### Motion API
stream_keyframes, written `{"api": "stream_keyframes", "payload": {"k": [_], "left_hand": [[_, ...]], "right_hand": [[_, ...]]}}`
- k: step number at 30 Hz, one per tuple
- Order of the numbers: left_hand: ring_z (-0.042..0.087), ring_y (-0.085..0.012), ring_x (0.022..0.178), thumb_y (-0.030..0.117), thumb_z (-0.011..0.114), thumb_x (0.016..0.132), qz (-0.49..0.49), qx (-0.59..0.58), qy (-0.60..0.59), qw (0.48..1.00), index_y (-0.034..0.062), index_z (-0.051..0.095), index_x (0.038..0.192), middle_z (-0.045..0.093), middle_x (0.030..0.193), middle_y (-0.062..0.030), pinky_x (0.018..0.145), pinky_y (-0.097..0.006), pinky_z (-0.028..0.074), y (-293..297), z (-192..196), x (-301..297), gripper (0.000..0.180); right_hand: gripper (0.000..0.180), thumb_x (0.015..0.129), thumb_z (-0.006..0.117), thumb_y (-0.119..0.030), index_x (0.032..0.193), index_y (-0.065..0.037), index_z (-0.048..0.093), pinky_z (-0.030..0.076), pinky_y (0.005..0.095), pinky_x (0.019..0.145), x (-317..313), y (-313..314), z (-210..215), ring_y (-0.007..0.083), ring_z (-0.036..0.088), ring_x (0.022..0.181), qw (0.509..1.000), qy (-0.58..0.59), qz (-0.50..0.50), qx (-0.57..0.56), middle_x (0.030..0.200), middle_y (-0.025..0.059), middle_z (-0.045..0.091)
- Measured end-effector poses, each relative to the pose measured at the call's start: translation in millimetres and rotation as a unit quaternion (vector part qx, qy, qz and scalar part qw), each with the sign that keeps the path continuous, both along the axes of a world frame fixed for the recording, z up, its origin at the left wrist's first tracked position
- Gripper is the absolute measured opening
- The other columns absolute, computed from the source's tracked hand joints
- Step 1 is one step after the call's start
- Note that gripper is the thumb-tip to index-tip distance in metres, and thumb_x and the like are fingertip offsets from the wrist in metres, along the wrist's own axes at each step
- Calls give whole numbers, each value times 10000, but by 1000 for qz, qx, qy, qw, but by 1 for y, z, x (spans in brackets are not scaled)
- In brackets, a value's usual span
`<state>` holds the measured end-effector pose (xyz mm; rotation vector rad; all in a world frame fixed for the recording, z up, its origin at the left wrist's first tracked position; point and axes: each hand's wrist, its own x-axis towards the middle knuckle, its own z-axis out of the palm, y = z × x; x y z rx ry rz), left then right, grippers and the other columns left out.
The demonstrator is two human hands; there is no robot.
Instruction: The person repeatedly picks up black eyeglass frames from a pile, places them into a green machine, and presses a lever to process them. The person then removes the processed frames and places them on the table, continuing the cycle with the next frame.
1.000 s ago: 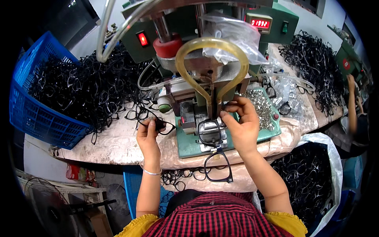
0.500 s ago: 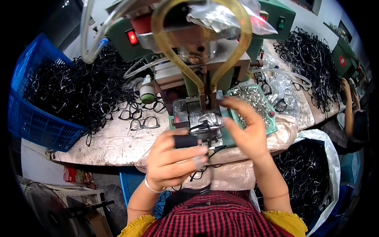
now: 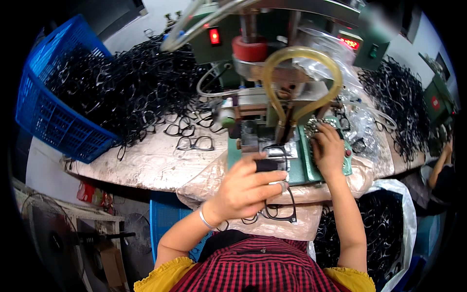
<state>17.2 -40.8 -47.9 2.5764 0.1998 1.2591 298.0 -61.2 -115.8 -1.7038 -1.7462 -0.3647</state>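
Observation:
My left hand [image 3: 245, 187], a black band around one finger and a ring on another, is closed on a black eyeglass frame [image 3: 293, 214] just in front of the bench machine. Part of that frame hangs below my fingers. The machine's metal fixture [image 3: 284, 148] sits right beyond this hand, under two copper-coloured tips [image 3: 286, 130] fed by a looped yellowish tube [image 3: 335, 73]. Over at the green tray [image 3: 347, 165] of small metal parts [image 3: 311, 127], my right hand [image 3: 329, 150] has its fingers bent down among the parts. Its fingertips are mostly hidden.
A blue crate [image 3: 53, 119] tips over a big heap of black eyeglass frames [image 3: 131, 82] at the left. Loose frames [image 3: 194, 143] lie on the worn bench [image 3: 146, 165]. A white-lined sack [image 3: 407, 219] of frames stands at lower right. Another person's arm [image 3: 440, 165] shows far right.
My right hand has moved from beside the fixture to the tray of metal parts. My left hand still holds the eyeglass frame, now a little lower against the fixture. The whole view has shifted.

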Motion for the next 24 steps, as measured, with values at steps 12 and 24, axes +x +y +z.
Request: {"api": "stream_keyframes", "payload": {"k": [12, 24], "left_hand": [[610, -295, 927, -26, 664, 830, 435, -2, -44, 899, 18, 679, 915, 694, 990, -106, 874, -363, 430, 35, 26, -108, 97], [542, -384, 990, 97, 797, 668, 495, -44, 278, 822, 22, 616, 895, 611, 1031, -152, 861, -464, 440, 71, -87, -139, 300]], "right_hand": [[177, 920, 640, -62, 1081, -6, 688, 475, 243, 853, 1, -30, -13, 124, 603, 941, 834, 523, -98, 145, 1034, 53, 675], [112, 774, 692, -31, 884, -46, 703, 497, 385, 769, -1, -83, -9, 293, 643, 844, 933, 284, -122, 182, 860, 108, 685]]}}
